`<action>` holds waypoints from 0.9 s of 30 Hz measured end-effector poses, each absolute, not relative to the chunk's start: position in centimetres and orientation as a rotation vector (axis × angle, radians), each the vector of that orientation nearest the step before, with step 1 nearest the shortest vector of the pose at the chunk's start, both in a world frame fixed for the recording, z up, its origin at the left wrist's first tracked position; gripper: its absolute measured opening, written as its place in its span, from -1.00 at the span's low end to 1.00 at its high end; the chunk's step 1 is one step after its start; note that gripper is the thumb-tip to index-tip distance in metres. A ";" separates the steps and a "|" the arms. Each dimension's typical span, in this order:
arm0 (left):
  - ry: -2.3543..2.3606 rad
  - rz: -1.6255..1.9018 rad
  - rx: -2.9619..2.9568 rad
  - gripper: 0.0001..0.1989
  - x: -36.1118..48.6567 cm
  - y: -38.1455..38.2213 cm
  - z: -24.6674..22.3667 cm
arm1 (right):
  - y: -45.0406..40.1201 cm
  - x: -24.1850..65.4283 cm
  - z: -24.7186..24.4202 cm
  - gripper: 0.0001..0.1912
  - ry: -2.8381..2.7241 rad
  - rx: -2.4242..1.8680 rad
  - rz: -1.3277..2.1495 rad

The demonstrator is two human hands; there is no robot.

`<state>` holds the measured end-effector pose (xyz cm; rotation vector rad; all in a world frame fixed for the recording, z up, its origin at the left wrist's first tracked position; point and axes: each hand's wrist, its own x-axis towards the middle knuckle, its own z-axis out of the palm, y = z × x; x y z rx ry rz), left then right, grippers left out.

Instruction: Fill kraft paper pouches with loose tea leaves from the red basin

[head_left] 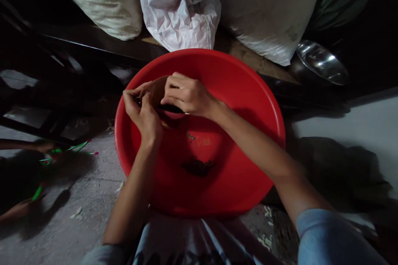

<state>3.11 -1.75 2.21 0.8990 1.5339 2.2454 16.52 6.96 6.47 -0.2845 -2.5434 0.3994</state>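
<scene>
A large red basin (199,198) stands before me, with a small dark heap (198,166) on its bottom and some pale scraps (190,136) nearby. Over its far left part, a brownish, thin-walled piece (158,91) is held between my hands. My left hand (143,109) is closed round its left side, fingers bent over the edge. On the other side, my right hand (183,94) grips the far right edge, its fingers curled. Dark shadow hides the inside of the piece and its exact shape.
White sacks (183,12) line the dark ledge behind the basin. A metal bowl (323,63) lies at the right. On the left, another person's hands (46,148) hold green sticks (77,146) above the floor (102,190), where pale scraps are scattered.
</scene>
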 end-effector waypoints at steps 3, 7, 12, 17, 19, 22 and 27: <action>1.581 2.252 0.878 -0.83 2.5 -2.2 2.0 | 8.3 20.5 3.4 -0.45 -2.139 -0.649 0.287; 1.662 2.257 0.802 -0.85 1.8 -2.8 1.8 | 10.3 26.5 -5.3 -0.38 -2.166 -1.257 0.096; 1.684 2.199 0.800 -0.81 1.5 -3.3 1.9 | 4.9 28.4 -16.5 -0.35 -2.542 -1.473 0.259; 1.651 2.261 0.783 -0.81 1.7 -3.1 1.7 | -6.1 26.7 -19.8 -0.26 -2.960 -0.780 0.530; 1.652 2.285 0.780 -0.82 1.7 -2.9 1.7 | -8.2 25.4 -19.6 -0.25 -2.986 -0.526 0.692; 1.643 2.267 0.808 -0.81 1.5 -2.9 1.6 | -7.3 22.7 -19.2 -0.31 -2.914 -0.536 0.760; 1.677 2.253 0.817 -0.84 1.1 -2.7 1.5 | -4.1 19.3 -19.2 -0.45 -2.858 -0.807 0.670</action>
